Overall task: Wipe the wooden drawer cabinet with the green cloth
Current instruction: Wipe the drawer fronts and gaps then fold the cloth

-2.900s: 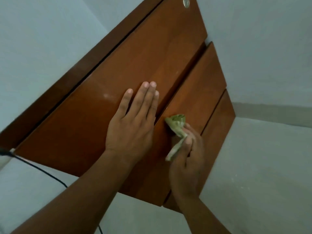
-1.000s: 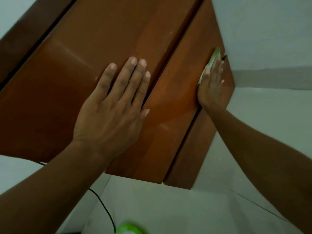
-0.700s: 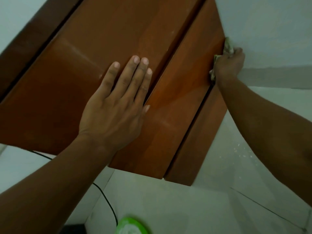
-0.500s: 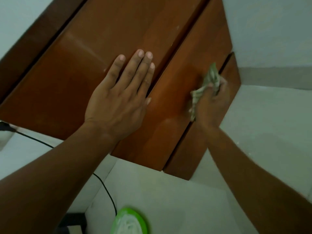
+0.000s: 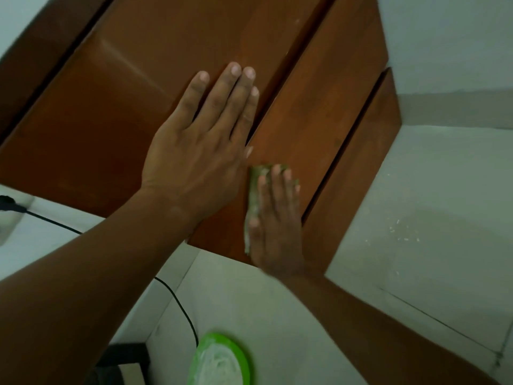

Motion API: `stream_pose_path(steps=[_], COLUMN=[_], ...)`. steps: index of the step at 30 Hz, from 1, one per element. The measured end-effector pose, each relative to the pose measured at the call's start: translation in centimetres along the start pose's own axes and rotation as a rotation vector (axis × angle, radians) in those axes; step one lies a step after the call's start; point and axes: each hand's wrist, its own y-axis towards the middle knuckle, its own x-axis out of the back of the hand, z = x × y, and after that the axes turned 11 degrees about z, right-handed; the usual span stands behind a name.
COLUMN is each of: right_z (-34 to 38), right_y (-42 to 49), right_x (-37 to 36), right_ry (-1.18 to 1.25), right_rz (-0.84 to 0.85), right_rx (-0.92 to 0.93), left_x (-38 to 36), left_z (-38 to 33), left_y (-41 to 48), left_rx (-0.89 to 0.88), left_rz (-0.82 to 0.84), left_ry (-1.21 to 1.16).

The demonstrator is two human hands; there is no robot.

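**Head view: cloth pinned flat on drawer front**

Left hand [image 5: 200, 151] lies flat on the cabinet's [image 5: 41, 65] large drawer [image 5: 125, 107], fingers straight, holding nothing. Right hand [image 5: 274, 223], slightly blurred, is also flat with straight fingers, pressing the cloth [image 5: 253, 201] against the middle drawer [image 5: 319, 107]. Cloth shows at fingertips and thumb side.

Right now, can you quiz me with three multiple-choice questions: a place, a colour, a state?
1. Where is the green cloth? A in a bucket; B under the right hand, on the middle drawer front; C on a chair.
2. The round dish has a rim that is: A red; B blue; C green.
3. The left hand is: A flat, fingers straight; B a fist; C pinching cloth.
Answers: B, straight fingers press it to the wood; C, its edge is bright green; A, the palm lies on the large drawer.
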Motion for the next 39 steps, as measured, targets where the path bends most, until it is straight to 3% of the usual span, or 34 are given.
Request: stream_pose_path(steps=[7,13,20,24,28,31,34,39], right_z=[-12.0,-18.9,-19.9,-13.3,-3.2,-1.3,-4.4,-10.7], right_y=[9.6,18.2,21.6,13.7,1.9,-1.1,1.0,7.5], right_x=[4.9,10.0,13.0,10.7,4.0,0.3,0.8,4.7], right_ry=[0.077,0.106,0.374,0.339,0.359,0.118,0.021,0.016], right_rz=[-0.131,-0.142,-0.517,-0.575,-0.253,-0.049,-0.026,-0.072], right_rx=[-0.223,-0.406,-0.802,-0.661,-0.333,-0.062,-0.043,-0.162], left_x=[-0.4,-0.6,-0.3,-0.5,-1.0,-2.0,-2.5,-2.5], left_z=[-0.2,-0.8,-0.8,-0.9,-2.1,-3.1,-3.4,-3.8], left_y=[0.4,0.8,0.8,0.8,0.5,0.2,0.1,0.2], left_rx=[-0.005,-0.029,-0.012,-0.014,-0.033,-0.054,-0.058,-0.041], left_rz=[0.003,-0.004,-0.021,-0.047,-0.042,-0.061,-0.065,-0.059], left_ry=[-0.013,-0.041,-0.068,-0.096,-0.123,-0.128,-0.121,-0.127])
